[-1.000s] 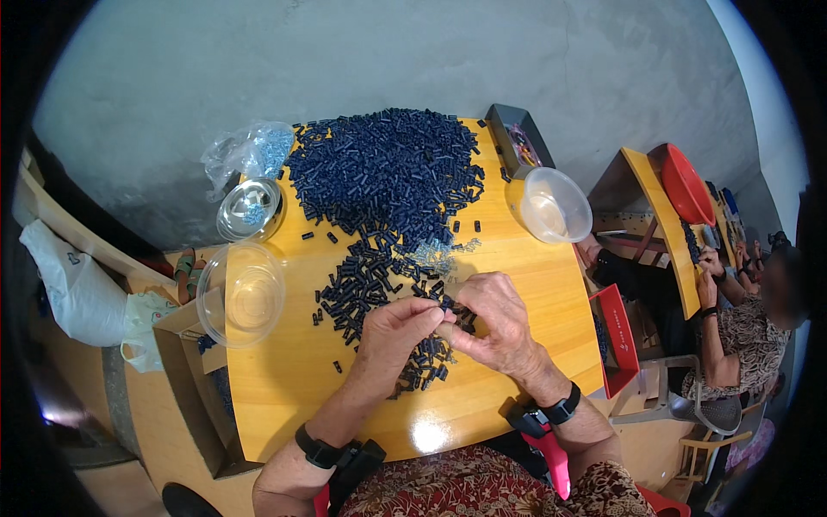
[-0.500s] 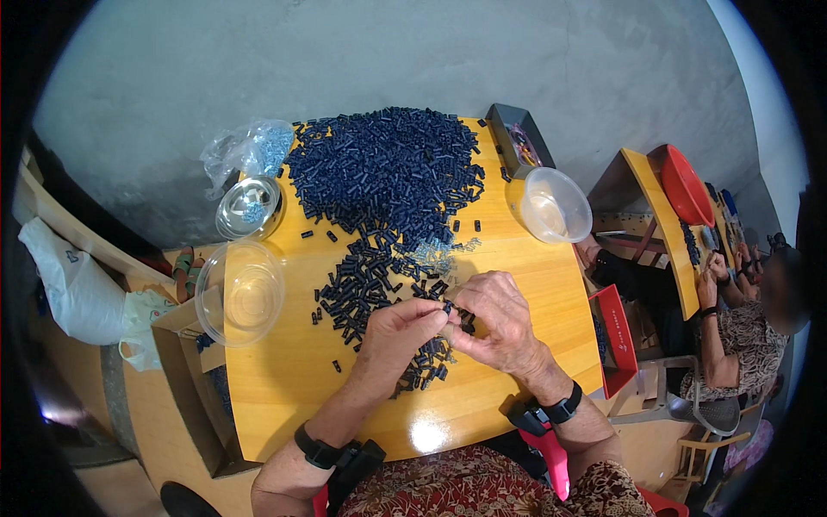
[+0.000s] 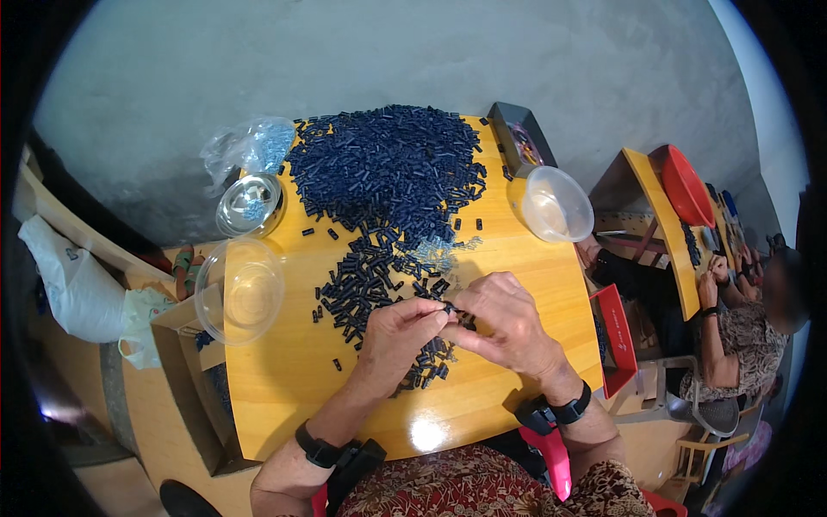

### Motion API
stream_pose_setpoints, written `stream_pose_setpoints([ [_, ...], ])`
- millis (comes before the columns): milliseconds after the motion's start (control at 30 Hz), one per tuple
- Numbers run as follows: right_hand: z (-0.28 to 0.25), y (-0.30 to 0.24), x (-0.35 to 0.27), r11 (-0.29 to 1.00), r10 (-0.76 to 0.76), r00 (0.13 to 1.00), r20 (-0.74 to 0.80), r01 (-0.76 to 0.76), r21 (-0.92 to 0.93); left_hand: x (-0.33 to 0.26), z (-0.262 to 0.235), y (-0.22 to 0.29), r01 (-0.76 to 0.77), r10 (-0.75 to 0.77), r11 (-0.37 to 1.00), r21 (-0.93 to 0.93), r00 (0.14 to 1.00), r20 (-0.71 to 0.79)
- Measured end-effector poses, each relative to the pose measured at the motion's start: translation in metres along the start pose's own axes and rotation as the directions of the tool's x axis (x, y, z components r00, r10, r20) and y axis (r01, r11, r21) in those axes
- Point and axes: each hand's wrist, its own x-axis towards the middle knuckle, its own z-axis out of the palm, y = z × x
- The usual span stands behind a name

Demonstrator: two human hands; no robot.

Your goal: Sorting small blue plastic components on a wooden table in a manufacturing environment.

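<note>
A small dark piece (image 3: 450, 308), mostly hidden by fingertips, sits pinched between the left hand (image 3: 398, 334) and right hand (image 3: 504, 323) above the worktop's (image 3: 534, 267) near half. Beyond lies a heap of blue pieces (image 3: 388, 168), too many to count. Two clear bowls (image 3: 239, 291) stand at the left edge, another bowl (image 3: 557, 203) at the right.

The left hand (image 3: 398, 332) and right hand (image 3: 504, 323) cover some small dark pieces (image 3: 431, 366). The tiny part pinched at their fingertips is too small to tell. At 3 o'clock, a person (image 3: 749, 332) is blurred.
</note>
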Motion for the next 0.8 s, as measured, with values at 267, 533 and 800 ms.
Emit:
stream_pose_setpoints([
  [267, 0.001, 0.01, -0.005, 0.932, 0.185, 0.983, 0.015, -0.18, 0.315, -0.001, 0.001, 0.001, -0.026, 0.027, 0.999, -0.042, 0.999, 0.025],
  [533, 0.018, -0.003, -0.011, 0.945, 0.261, 0.963, -0.075, -0.238, 0.226, -0.001, 0.001, -0.005, -0.057, 0.065, 0.982, 0.177, 0.997, -0.037],
  [800, 0.009, -0.007, -0.008, 0.975, 0.178, 0.975, -0.136, -0.155, 0.161, 0.001, 0.002, -0.003, -0.042, 0.041, 0.999, -0.019, 0.998, -0.043],
])
